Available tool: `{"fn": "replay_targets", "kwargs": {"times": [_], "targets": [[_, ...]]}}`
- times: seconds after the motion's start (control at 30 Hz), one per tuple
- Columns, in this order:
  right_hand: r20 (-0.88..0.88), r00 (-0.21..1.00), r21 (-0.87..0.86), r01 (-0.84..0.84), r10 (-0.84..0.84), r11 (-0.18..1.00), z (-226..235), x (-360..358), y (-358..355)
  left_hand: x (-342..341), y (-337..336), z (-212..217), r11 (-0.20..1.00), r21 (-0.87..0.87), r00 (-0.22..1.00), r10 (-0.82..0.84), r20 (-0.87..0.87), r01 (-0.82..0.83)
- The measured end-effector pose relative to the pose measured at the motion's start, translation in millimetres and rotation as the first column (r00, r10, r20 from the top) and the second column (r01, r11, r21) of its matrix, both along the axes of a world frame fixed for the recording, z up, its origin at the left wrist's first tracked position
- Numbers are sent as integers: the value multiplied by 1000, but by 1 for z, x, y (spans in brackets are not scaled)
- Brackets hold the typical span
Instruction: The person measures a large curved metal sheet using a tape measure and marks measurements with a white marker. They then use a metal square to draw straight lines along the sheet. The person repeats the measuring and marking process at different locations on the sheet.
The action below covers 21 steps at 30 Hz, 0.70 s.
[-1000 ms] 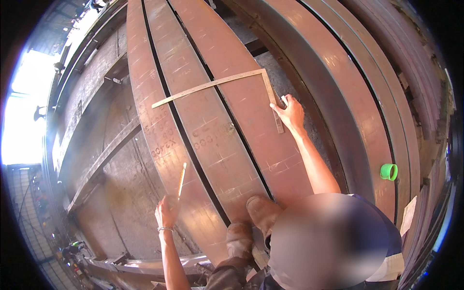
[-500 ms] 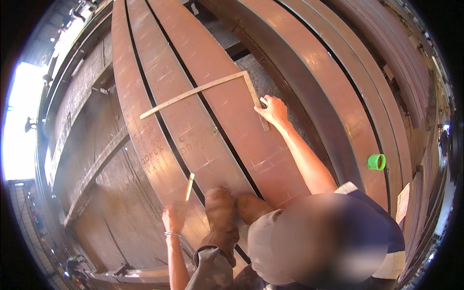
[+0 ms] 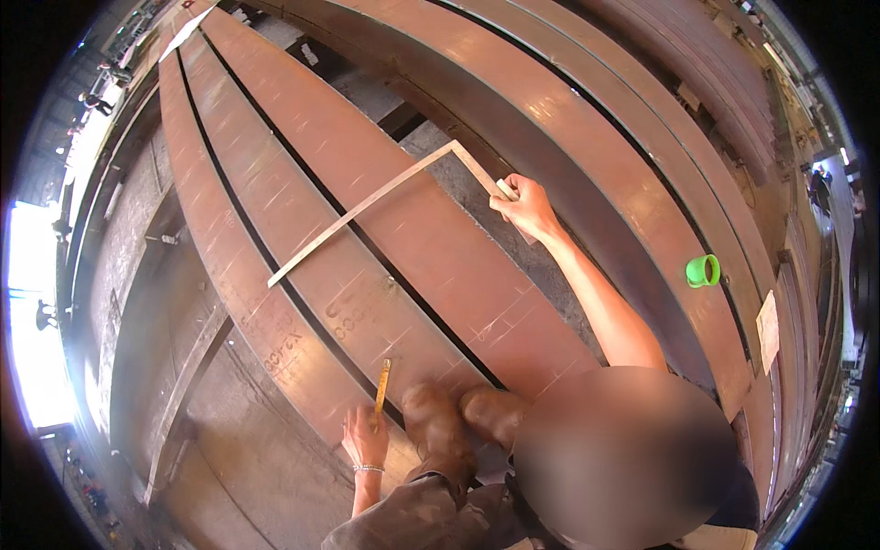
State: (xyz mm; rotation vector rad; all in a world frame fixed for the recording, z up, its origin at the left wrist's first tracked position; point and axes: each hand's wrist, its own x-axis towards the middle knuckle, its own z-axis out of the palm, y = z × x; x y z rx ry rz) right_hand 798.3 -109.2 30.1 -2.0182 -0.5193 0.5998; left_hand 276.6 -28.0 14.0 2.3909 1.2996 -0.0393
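Square [image 3: 353, 217]: lying across 3 steel strips [image 3: 431, 261]
Right hand [image 3: 530, 209]: grip closed on white stick [image 3: 506, 190], over square's short arm
Left hand [image 3: 366, 440]: grip closed on yellow rule [image 3: 382, 383]
Pale marks [image 3: 500, 323]: on all 3 strips; amount left, cannot tell

Plenty of running room on the middle steel plate [image 3: 368, 286], a flat lane open from the boots [image 3: 438, 423] up to the carpenter's square [image 3: 359, 211]. There the long blade bars the way, but swing left past its tip and it's open! Boots crowd the left hand [image 3: 367, 442]; over right, the right hand [image 3: 526, 205] and forearm close that side.
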Motion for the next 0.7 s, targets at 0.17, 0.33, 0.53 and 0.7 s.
{"fn": "replay_targets", "kwargs": {"times": [0.17,0.33,0.53,0.7], "targets": [[-3,1000,110,11,-11,994,50,-17,-21,11,-2,6,999,15,999,-29,15,29],[32,998,120,-50,46,991,95,-29,-23,18,19,-3,999,18,993,-34,111,32],[14,1000,107,-1,-1,994,122,-37,-11,14,13,-1,989,145,951,-8,308,-38],[32,999,32,7,-8,999,125,-37,-10,11,1,3,994,103,946,5,325,-41]]}}
